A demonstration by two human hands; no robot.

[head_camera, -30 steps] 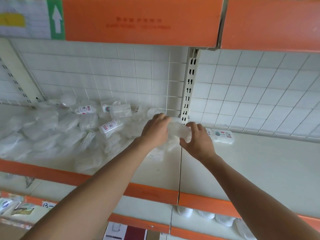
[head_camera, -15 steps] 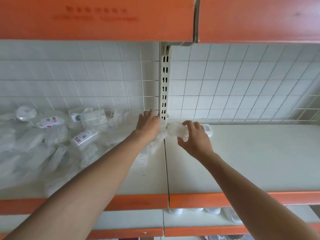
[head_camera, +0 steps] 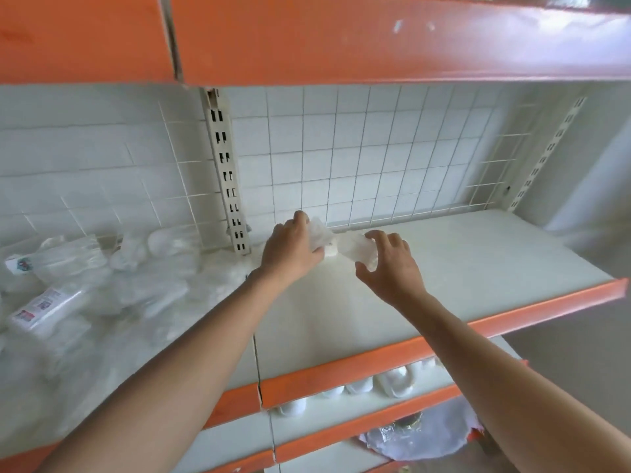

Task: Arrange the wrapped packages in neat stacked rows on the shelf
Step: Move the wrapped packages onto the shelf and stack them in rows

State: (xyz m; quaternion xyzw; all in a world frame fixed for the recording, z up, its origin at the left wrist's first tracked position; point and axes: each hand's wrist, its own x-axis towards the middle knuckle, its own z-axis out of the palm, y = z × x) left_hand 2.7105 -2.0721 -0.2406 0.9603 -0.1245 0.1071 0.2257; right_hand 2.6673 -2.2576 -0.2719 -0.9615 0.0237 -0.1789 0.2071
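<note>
Both my hands reach to the back of the white shelf (head_camera: 444, 268), just right of the slotted upright (head_camera: 227, 186). My left hand (head_camera: 290, 250) grips a clear-wrapped white package (head_camera: 321, 233) against the wire back grid. My right hand (head_camera: 389, 264) curls its fingers and thumb round a second wrapped package (head_camera: 358, 249) right beside the first. A loose heap of several more wrapped packages (head_camera: 102, 285) lies on the shelf section to the left, some showing printed labels.
An orange-fronted shelf (head_camera: 341, 39) hangs low overhead. The orange front lip (head_camera: 392, 356) borders my shelf. White items (head_camera: 392, 384) line the shelf below, and crumpled plastic (head_camera: 426, 435) lies lower still. A second upright (head_camera: 546, 151) stands at the far right.
The view has swung right and tilted. Both hands moved right past the upright with the packages, onto the right shelf section near the back grid.
</note>
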